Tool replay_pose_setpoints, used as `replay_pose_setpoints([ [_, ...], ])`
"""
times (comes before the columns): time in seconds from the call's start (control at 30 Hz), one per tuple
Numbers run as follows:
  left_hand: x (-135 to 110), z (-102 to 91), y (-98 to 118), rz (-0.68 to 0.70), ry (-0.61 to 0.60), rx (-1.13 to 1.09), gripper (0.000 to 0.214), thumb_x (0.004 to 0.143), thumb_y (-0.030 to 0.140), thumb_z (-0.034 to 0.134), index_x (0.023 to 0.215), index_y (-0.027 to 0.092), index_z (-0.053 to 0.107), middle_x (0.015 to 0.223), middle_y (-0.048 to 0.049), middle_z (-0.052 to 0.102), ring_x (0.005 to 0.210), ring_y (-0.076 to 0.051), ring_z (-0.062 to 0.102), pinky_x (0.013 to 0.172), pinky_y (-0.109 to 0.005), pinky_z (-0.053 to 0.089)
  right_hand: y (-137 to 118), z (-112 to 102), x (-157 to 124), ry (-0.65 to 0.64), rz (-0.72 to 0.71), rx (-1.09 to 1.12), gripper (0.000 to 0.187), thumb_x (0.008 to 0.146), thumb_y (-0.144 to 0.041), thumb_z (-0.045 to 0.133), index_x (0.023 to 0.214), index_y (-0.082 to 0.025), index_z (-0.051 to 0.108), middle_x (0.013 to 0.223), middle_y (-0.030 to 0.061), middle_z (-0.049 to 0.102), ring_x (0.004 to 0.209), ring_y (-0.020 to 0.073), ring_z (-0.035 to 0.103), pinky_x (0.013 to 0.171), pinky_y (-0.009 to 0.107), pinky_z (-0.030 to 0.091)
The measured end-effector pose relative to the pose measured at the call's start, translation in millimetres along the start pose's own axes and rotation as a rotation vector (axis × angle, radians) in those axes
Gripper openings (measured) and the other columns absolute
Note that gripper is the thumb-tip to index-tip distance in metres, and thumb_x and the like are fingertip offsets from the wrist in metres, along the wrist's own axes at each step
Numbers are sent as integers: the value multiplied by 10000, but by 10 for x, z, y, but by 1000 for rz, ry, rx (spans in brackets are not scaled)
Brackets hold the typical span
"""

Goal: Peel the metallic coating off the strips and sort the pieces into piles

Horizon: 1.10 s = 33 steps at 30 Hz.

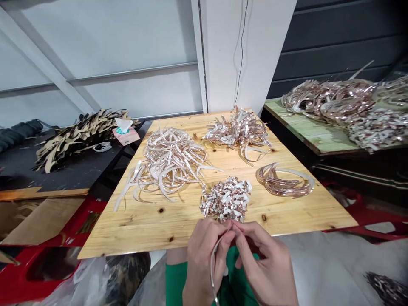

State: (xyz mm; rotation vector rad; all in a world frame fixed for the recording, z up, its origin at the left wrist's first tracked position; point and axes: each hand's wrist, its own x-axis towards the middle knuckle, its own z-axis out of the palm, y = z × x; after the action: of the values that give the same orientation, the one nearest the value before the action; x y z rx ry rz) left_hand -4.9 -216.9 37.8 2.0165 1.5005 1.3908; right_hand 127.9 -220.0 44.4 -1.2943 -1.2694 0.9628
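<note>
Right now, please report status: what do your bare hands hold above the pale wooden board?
Left hand, right hand pinching thin curved silvery strip. Crumpled silvery strip pile just ahead, on pale wooden board.

A pale strip (211, 267) is pinched by the left grip (205, 259) and right grip (264, 263) at the near edge of the surface (127, 229), with a shredded pile (226, 199) beyond.

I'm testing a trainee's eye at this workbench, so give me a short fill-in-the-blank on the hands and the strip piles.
Below the left hand and right hand, which hold a long strip, the sleeve is ____.
The pine board holds ____ piles of strips.
The curved strips lie to the ____ of the short cut pieces.

Missing words: green; four; right.
</note>
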Motion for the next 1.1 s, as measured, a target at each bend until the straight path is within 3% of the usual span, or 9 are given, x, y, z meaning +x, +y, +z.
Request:
replay_pose_setpoints([
  [0.13, 18, 0, -4, -11, -33, -54, 174, 1095, 260, 570, 1065, 199, 730, 846, -31, 704, 760, -163, 696, 697, -249, 539, -19, 19, 19, 14, -43, -71, 250, 1011, -394, 649, 860, -219, 744, 716, 32, 771, 550, 160, 685, 553, 222, 555],
  [0.27, 13, 10, -5, -12, -20, -131, 253, 1099, 378, 564, 1017, 205, 728, 795, -19, 686, 692, -158, 674, 643, -247, 515, -37, 52, 53, 93, -64, -156, 201, 959, -334, 699, 793, -220, 700, 675, 12, 737, 563, 153, 661, 532, 221, 519],
  [0.4, 6, 14, 14, -178, -27, -129, 434, 1110, 491, 486, 839, 218, 689, 677, -5, 644, 561, -148, 591, 550, -250, 461, -13, 59, 79, 206, -109, -165, 113, 890, -246, 721, 779, -226, 709, 679, 12, 725, 563, 154, 628, 554, 243, 520],
  [0.5, 4, 25, 39, -326, 26, -223, 548, 1108, 550, 432, 690, 224, 573, 581, 12, 581, 507, -139, 557, 518, -238, 440, 18, 34, 78, 114, -81, -28, 143, 879, -237, 708, 738, -225, 691, 601, -15, 644, 512, 139, 563, 503, 242, 460],
  [0.6, -23, 12, 103, -475, 37, -250, 581, 1082, 610, 452, 664, 224, 572, 527, 15, 565, 483, -150, 555, 501, -249, 419, 9, 25, 67, -38, -6, 227, 170, 905, -246, 692, 737, -224, 669, 562, -32, 605, 464, 126, 522, 472, 233, 427],
  [0.73, -99, -109, 229, -606, -3, -147, 622, 1055, 602, 536, 573, 208, 540, 490, 21, 524, 477, -136, 509, 508, -265, 357, -90, 82, 86, -192, -91, 492, 181, 924, -230, 691, 747, -229, 652, 580, -27, 591, 500, 135, 540, 485, 223, 452],
  [0.9, -110, -330, 253, -420, -49, -127, 468, 1067, 504, 555, 699, 217, 515, 603, 35, 505, 560, -134, 500, 559, -273, 359, -181, 156, 101, -233, -187, 424, 176, 881, -151, 697, 730, -228, 650, 607, -13, 560, 612, 170, 575, 536, 237, 466],
  [1.0, -82, -390, 161, -263, -168, -242, 365, 1094, 477, 483, 831, 231, 542, 728, 11, 550, 652, -160, 552, 618, -290, 419, -196, 182, 81, -251, -215, 387, 173, 878, -145, 681, 737, -229, 628, 671, -3, 585, 610, 165, 576, 535, 242, 467],
  [1.1, -79, -386, 25, -132, -188, -273, 306, 1108, 405, 455, 875, 232, 551, 779, -9, 561, 713, -176, 573, 655, -304, 442, -203, 214, 74, -245, -255, 315, 186, 874, -130, 658, 729, -232, 600, 665, -15, 567, 588, 151, 549, 526, 233, 448],
])
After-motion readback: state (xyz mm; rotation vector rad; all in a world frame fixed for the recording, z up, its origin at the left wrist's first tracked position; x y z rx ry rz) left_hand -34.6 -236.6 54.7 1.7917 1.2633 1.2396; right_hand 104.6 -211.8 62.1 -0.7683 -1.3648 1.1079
